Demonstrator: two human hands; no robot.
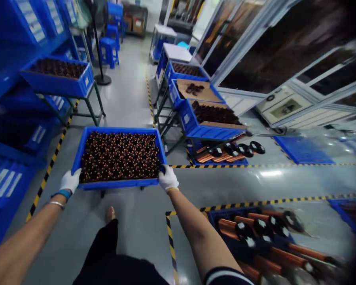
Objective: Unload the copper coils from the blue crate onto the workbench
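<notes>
Both gloved hands clamp the blue tray's (118, 183) near corners: left hand (70, 181), right hand (167, 178), each grip closed on the rim. Packed with small copper coils (120, 155), it likely carries heavy and stiff. Beyond the tray stand more crates (209, 130).

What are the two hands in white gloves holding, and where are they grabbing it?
Both hold a blue plastic tray full of small copper-brown parts: left hand at its near-left corner, right hand at its near-right corner.
</notes>
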